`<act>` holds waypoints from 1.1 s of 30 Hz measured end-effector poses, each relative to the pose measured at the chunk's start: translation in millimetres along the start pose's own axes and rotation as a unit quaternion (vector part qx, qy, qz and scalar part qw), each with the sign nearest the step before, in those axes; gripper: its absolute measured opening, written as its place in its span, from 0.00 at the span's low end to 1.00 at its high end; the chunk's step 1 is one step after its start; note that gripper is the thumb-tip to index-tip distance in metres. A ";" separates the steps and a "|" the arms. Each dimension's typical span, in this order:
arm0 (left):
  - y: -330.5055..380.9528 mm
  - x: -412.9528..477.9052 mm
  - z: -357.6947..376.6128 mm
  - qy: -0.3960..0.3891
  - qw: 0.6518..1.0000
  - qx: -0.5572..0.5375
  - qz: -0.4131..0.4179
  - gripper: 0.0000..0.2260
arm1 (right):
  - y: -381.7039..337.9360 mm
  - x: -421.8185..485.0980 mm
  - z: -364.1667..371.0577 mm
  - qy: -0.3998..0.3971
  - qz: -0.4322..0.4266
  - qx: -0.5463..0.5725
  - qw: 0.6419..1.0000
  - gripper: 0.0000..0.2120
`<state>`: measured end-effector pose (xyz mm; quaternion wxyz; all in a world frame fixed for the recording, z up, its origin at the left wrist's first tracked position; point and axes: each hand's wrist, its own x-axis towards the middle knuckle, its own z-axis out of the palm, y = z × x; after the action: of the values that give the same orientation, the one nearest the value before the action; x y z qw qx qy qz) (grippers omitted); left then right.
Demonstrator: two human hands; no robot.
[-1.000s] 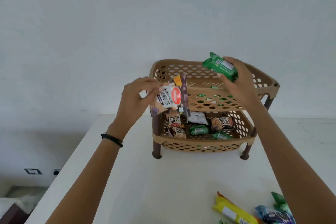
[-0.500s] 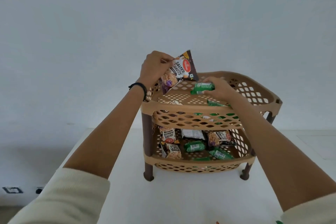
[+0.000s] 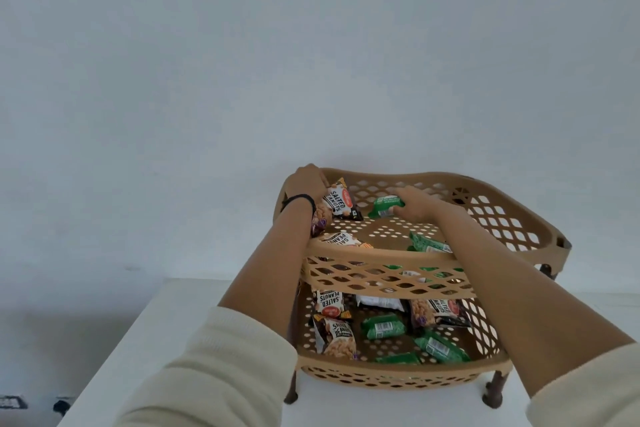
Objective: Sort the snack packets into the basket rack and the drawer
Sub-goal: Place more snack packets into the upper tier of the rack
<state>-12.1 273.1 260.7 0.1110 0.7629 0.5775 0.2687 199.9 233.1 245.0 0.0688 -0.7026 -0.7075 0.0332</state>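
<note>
The left hand (image 3: 304, 184) has its grip closed on a salted peanuts packet (image 3: 337, 200) at the top basket's (image 3: 512, 218) back-left corner; the right hand (image 3: 414, 206) clasps a green packet (image 3: 382, 206) mid-basket; the rack stands on the white counter (image 3: 173, 322).

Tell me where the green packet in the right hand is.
In the head view, the green packet sits in the rack's top basket, far side, just right of the salted peanuts packet.

A white table (image 3: 194, 340) carries the tan two-tier basket rack (image 3: 388, 378).
</note>
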 end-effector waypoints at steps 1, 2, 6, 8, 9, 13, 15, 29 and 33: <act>-0.8 1.3 -0.5 -0.009 1.000 0.010 0.002 0.09 | -0.3 3.7 -0.8 -0.007 0.002 -0.004 1.000 0.20; -1.2 2.1 -0.4 -0.019 0.999 0.027 0.005 0.09 | -0.7 6.9 -1.3 -0.016 0.006 -0.006 1.000 0.19; -2.5 5.6 4.0 -0.036 0.996 0.080 0.016 0.10 | -4.3 17.4 -0.9 -0.043 0.014 -0.014 0.999 0.16; -4.5 8.4 6.4 -0.053 0.995 0.085 0.021 0.10 | -6.4 20.4 -0.2 -0.047 0.010 -0.013 0.999 0.16; -5.0 9.8 8.2 -0.075 0.993 0.085 0.024 0.12 | -7.6 20.9 0.0 -0.050 0.008 -0.007 0.999 0.17; -5.9 11.3 14.2 -0.165 0.982 0.092 0.013 0.21 | -9.7 18.1 3.5 -0.089 0.017 -0.020 0.996 0.19; -6.9 11.4 15.9 -0.179 0.978 0.102 0.012 0.24 | -6.8 13.4 5.9 -0.107 0.029 -0.053 0.992 0.20; 43.1 -54.7 -20.8 0.132 0.966 -0.129 0.183 0.11 | -1.9 -34.0 -42.1 0.099 -0.056 0.072 0.991 0.16; 53.5 -96.1 -27.1 0.135 0.953 -0.126 0.242 0.10 | -10.3 -69.3 -62.5 0.173 -0.086 0.114 0.974 0.12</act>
<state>-0.9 162.4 281.8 0.0588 0.8161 0.3468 0.4585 199.0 160.6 304.7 0.2724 -0.6216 -0.7343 -0.0147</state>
